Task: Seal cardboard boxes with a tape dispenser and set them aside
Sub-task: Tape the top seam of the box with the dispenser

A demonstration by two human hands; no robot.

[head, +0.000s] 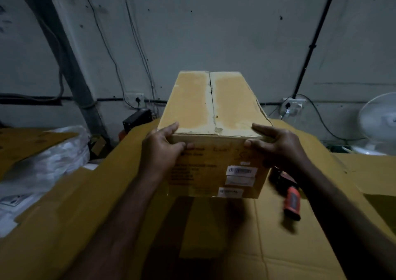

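Cardboard box [212,101]: centre of view, on a flattened cardboard sheet [214,237]; resting or slightly raised, cannot tell.
Top flaps: closed, meeting at a dark centre seam running away from the camera; tape over the seam not confirmable.
Near face: printed text, blurred; white barcode labels [241,171] at lower right.
Left hand [162,144]: grasping the near left top corner, fingers curled over the top edge, thumb pressed on the near face.
Right hand [276,142]: grasping the near right top corner, fingers laid over the top, thumb on the near face.
Tape dispenser [291,200]: lying on the sheet just right of the box, orange handle toward the camera, upper part hidden behind the right forearm; untouched.
Left side: clear plastic bags [53,157] heaped over flat cardboard.
Behind box, left: black device [137,120], kind not identifiable.
Far right: white fan [379,121] near a wall socket [292,106].
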